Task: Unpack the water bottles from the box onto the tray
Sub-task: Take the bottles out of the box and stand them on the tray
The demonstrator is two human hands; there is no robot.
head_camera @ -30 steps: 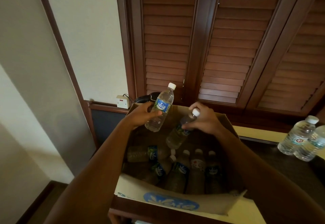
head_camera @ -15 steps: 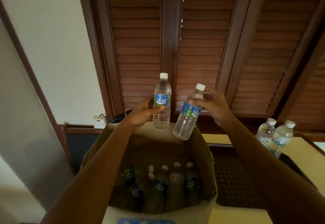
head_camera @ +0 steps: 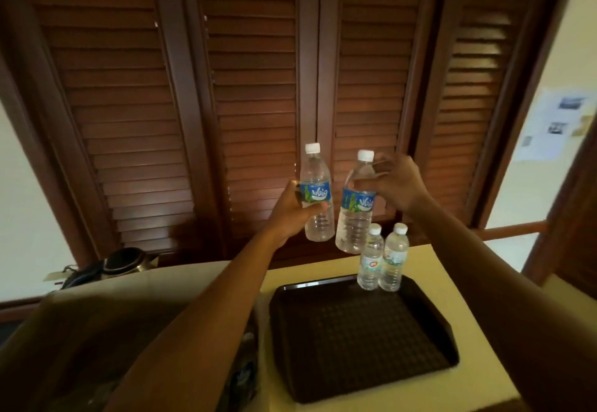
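My left hand grips a clear water bottle with a blue label around its middle, upright in the air. My right hand holds a second blue-labelled bottle by its shoulder, hanging just left of the tray's far corner. Two smaller bottles stand side by side at the far edge of the dark brown tray. The cardboard box sits at the lower left, largely hidden by my left forearm; its inside is dark.
The tray lies on a pale yellow tabletop. Brown louvred shutters fill the wall behind. A black kettle and cables sit at the far left behind the box. A doorway opens on the right.
Both hands have carried their bottles up out of the box and to the right, toward the tray. The view has swung right, so the whole tray now shows.
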